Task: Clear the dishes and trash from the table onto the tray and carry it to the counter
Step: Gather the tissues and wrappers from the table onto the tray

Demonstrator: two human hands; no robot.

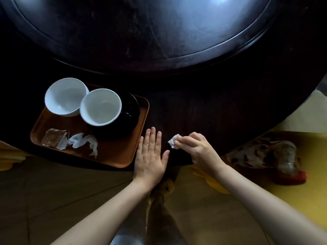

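Observation:
An orange-brown tray [127, 138] sits at the near left edge of the dark round table [203, 106]. On it stand two white bowls [66, 96] [100, 106], the right one on a black plate [131, 110]. A brown wrapper [54, 138] and a crumpled white tissue [83, 141] lie at the tray's front. My left hand [150, 156] lies flat on the table just right of the tray, fingers straight. My right hand [198, 147] pinches a small white tissue wad [173, 144] just above the table.
A large raised turntable [159, 32] fills the table's far side. To the right, a yellow chair seat [300, 200] holds a plastic bottle [286, 160] and patterned wrapping. Tiled floor [53, 200] and my leg show below the table edge.

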